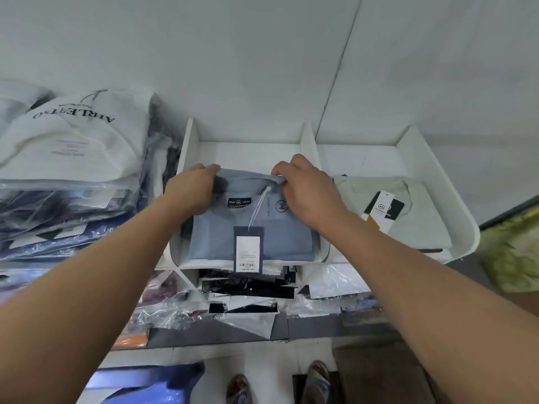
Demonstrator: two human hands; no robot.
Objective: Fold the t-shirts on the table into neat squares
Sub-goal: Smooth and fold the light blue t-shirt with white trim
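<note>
Two hands are held at the far edge of a folded light-blue polo shirt (pixel 215 240), which is laid flat in the middle compartment of a white shelf unit (pixel 186 147). Its collar (pixel 248 177) is gripped at the left end by the curled fingers (pixel 208 170) of the left hand (pixel 192 191), and at the right end by the curled fingers of the right hand (pixel 306 191). A navy hang tag (pixel 248 249) on a white string (pixel 258 208) is draped down the shirt's front, its lower end past the near shelf edge. A folded pale shirt (pixel 423 223) with a black tag (pixel 385 207) is seen in the next compartment to the right. To the left, bagged garments (pixel 73 158) are stacked.
</note>
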